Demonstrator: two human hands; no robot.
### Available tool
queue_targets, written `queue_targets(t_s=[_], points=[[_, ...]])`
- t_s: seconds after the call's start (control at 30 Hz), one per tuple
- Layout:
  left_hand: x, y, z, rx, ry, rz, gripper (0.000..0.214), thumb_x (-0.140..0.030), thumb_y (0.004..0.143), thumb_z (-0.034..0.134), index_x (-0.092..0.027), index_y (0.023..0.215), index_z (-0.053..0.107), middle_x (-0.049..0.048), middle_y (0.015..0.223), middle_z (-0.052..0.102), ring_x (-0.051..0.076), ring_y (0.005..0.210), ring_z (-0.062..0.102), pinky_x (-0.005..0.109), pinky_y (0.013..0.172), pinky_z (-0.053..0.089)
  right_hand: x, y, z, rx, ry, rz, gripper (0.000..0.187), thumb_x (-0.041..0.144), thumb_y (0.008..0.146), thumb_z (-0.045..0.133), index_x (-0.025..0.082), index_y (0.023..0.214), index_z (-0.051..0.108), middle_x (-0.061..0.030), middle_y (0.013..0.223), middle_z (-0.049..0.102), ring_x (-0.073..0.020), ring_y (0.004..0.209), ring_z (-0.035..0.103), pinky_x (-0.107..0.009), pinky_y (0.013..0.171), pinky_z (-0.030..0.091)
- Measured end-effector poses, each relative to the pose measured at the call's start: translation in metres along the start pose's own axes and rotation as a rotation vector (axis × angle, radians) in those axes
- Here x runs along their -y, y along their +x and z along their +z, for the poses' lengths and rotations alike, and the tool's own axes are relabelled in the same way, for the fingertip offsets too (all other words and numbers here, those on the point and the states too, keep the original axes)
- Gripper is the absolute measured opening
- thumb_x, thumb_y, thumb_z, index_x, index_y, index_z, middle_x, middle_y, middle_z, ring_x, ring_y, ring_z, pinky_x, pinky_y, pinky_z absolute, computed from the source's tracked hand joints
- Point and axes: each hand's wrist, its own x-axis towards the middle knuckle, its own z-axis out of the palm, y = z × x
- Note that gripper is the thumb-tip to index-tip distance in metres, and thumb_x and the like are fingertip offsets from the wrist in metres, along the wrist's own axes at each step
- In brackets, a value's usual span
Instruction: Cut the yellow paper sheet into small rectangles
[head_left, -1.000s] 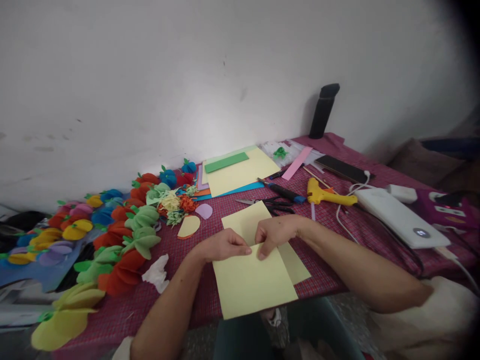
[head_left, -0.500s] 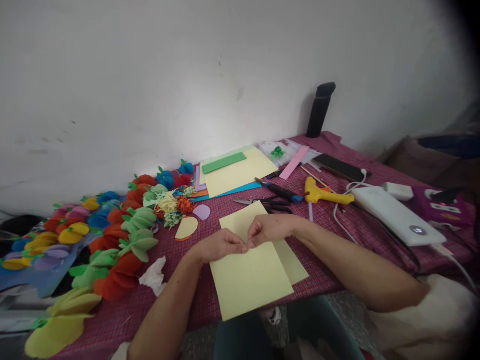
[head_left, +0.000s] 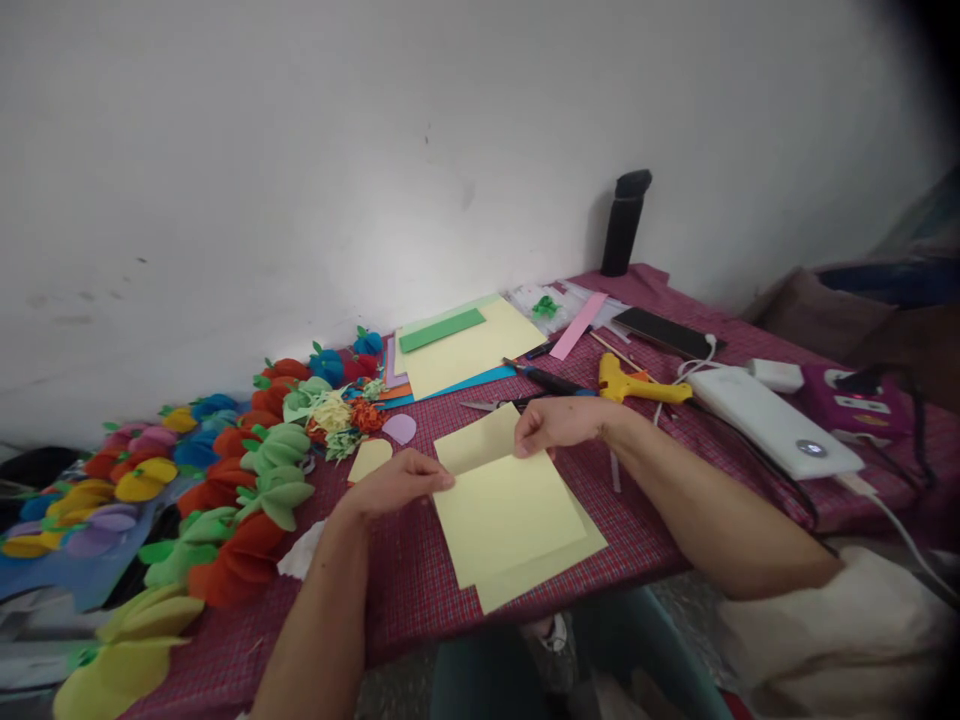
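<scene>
A pale yellow sheet of paper (head_left: 506,515) is pinched along its far edge by both hands. My left hand (head_left: 397,482) grips its left corner between thumb and fingers. At its right corner, my right hand (head_left: 562,424) holds on with curled fingers. Another yellow sheet (head_left: 480,435) lies beneath, showing beyond the held one at the far side and near corner. Black-handled scissors (head_left: 487,405) rest just past my right hand, which partly hides them.
Several colourful paper fruit shapes (head_left: 277,450) crowd the left. Stacked coloured sheets (head_left: 480,345) lie against the wall. Rightward are a yellow glue gun (head_left: 637,385), a white power bank (head_left: 772,420), cables, a phone (head_left: 667,330) and a black bottle (head_left: 624,225).
My hands have moved apart from the middle of the paper's far edge to its two corners. The held sheet now sits differently over the lower one. The view has shifted slightly.
</scene>
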Motion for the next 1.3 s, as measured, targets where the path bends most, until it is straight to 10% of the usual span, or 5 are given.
queue_targets(t_s=[0.47,0.73,0.9,1.07,1.3], points=[[-0.024,-0.009,-0.015,-0.534,-0.130,0.084,0.023,-0.036,0.071,0.057,-0.013,0.064,0.060,-0.0033,0.054,0.054,0.007,0.049,0.045,0.019,0.050,0.034,0.012,-0.012,-0.005,-0.122,0.027,-0.071,0.034,0.046,0.069,0.056,0.012,0.070,0.057,0.0022,0.051,0.056,-0.0054,0.041,0.047,-0.018,0.043,0.035],[-0.040,-0.008,-0.001,-0.793,0.063,0.093,0.023,-0.036,0.070,0.056,-0.014,0.071,0.061,-0.0008,0.060,0.059,0.010,0.053,0.051,0.021,0.050,0.037,0.009,-0.031,0.061,-0.142,0.337,-0.064,0.025,0.039,0.075,0.050,0.015,0.069,0.046,-0.0002,0.055,0.062,-0.0063,0.043,0.051,-0.015,0.038,0.030],[-0.039,-0.001,0.020,-0.988,0.344,0.286,0.036,-0.025,0.075,0.048,-0.019,0.111,0.052,0.0066,0.101,0.061,0.018,0.087,0.057,0.030,0.073,0.044,-0.003,-0.025,0.097,-0.391,0.484,-0.003,0.021,0.034,0.078,0.045,0.017,0.068,0.041,-0.0016,0.060,0.063,-0.0072,0.046,0.054,-0.015,0.037,0.033],[-0.045,0.000,0.057,-0.628,0.935,0.439,0.051,-0.002,0.068,0.041,-0.027,0.110,0.053,0.0023,0.129,0.043,0.021,0.122,0.031,0.045,0.101,0.017,-0.007,-0.018,0.108,-0.426,0.255,-0.025,0.017,0.029,0.079,0.041,0.016,0.069,0.044,-0.0004,0.055,0.060,-0.0076,0.043,0.052,-0.017,0.040,0.037],[-0.058,0.007,0.056,-0.192,0.987,0.410,0.017,-0.022,0.077,0.045,-0.023,0.080,0.062,0.0007,0.089,0.064,0.020,0.107,0.045,0.047,0.101,0.003,-0.004,-0.023,0.102,-0.367,0.127,-0.078,0.023,0.033,0.079,0.040,0.015,0.066,0.047,-0.0023,0.056,0.061,-0.0092,0.046,0.054,-0.019,0.044,0.040]])
